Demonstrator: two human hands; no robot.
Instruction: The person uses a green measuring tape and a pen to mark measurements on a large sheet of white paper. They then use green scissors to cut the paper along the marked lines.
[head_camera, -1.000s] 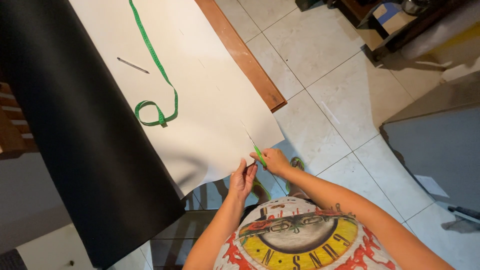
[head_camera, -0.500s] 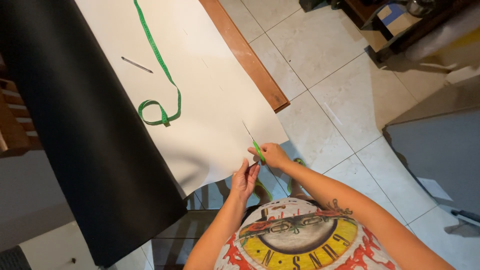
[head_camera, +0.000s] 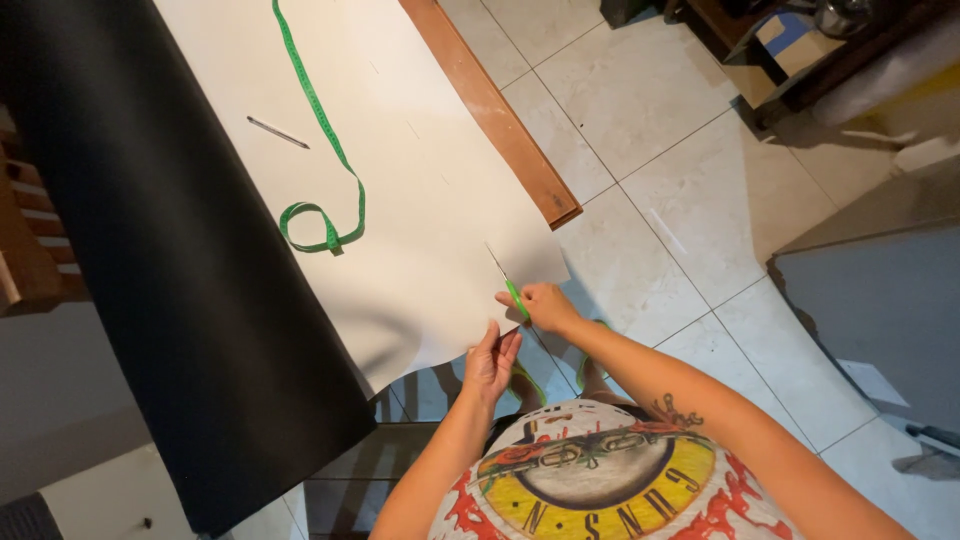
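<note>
A large off-white sheet (head_camera: 420, 180) lies over the table and hangs past its near end. My right hand (head_camera: 543, 304) grips green-handled scissors (head_camera: 508, 285), whose thin blade points up into the sheet's near edge. My left hand (head_camera: 491, 362) pinches the sheet's hanging edge just below and left of the scissors. A green measuring tape (head_camera: 325, 170) curls across the sheet, ending in a loop. A slim pen or pencil (head_camera: 278, 132) lies on the sheet, left of the tape.
A black sheet (head_camera: 170, 300) covers the left of the table and droops over its near end. The brown wooden table edge (head_camera: 500, 115) shows at the right. Tiled floor (head_camera: 680, 180), dark furniture (head_camera: 800, 50) and a grey surface (head_camera: 880, 320) lie to the right.
The hands and scissors hold nearly the same spot at the sheet's near edge. The view has shifted slightly, with the blade reaching a little further into the sheet.
</note>
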